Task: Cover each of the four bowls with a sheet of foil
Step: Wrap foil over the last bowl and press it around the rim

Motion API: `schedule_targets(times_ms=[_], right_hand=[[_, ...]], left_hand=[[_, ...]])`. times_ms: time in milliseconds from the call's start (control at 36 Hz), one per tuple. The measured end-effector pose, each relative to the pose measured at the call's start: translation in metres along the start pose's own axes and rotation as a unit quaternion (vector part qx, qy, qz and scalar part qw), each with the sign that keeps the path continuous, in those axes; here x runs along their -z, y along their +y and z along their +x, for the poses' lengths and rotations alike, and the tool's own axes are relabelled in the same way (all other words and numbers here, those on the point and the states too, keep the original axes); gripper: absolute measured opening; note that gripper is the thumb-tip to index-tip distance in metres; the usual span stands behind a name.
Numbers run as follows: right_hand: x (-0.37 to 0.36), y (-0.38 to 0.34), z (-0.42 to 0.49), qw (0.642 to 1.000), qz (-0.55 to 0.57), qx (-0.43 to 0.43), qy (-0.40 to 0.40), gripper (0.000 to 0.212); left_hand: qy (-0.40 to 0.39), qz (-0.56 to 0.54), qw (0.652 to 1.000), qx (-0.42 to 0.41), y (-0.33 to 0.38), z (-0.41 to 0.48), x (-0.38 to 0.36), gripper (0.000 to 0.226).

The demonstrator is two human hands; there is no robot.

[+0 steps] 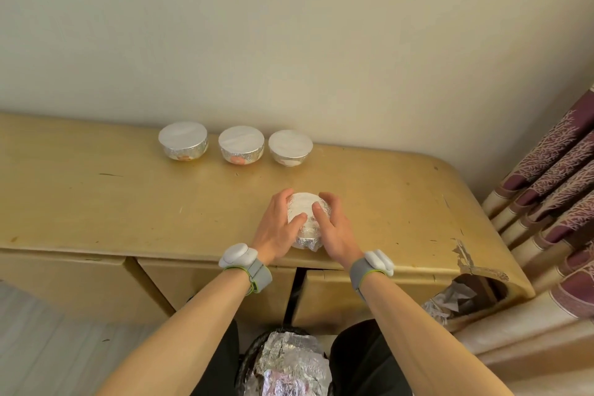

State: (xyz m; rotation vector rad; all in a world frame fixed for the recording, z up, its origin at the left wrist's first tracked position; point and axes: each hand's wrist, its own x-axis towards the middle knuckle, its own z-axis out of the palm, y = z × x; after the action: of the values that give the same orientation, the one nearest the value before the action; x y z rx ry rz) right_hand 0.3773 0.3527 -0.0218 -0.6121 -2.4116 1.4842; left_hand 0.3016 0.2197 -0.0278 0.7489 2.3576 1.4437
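One wad of crumpled foil (289, 363) lies nearest, between the forearms (199, 315). L hand (276, 228) & R hand (336, 228) grip the foil-wrapped near bowl (302, 207) at the front edge of the surface (96, 202), fingers curled round its sides, thumbs on top. Far side, by the wall (289, 42): three foil-covered bowls (241, 141) in a row, well apart from it.

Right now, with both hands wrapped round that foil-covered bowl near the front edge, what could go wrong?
1. The front bowl sits close to the front edge of the cabinet top; a pull toward the person could slide it off.
2. The left hand and right hand grip its sides with thumbs on top, so hard pressing might dent or tear the thin foil.
3. The foil bunches at the near side and may come loose there.
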Motion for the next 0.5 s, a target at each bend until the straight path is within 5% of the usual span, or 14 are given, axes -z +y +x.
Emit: schedule_targets(times_ms=[194,333,444,500], right_hand=[[0.013,0.0,-0.002,0.995,0.034,-0.049,0.078,0.049],[0.013,0.002,-0.004,0.975,0.078,-0.177,0.112,0.069],[0.014,-0.003,0.002,0.96,0.159,-0.217,0.077,0.051],[0.014,0.0,0.006,0.957,0.165,-0.227,0.069,0.064]], left_hand=[[0.035,-0.073,0.995,0.065,0.009,0.0,0.015,0.074],[0.072,-0.117,0.964,0.226,0.006,0.008,0.023,0.055],[0.041,-0.168,0.942,0.288,-0.018,0.022,0.017,0.086],[0.045,-0.176,0.942,0.281,-0.007,0.014,0.017,0.053]])
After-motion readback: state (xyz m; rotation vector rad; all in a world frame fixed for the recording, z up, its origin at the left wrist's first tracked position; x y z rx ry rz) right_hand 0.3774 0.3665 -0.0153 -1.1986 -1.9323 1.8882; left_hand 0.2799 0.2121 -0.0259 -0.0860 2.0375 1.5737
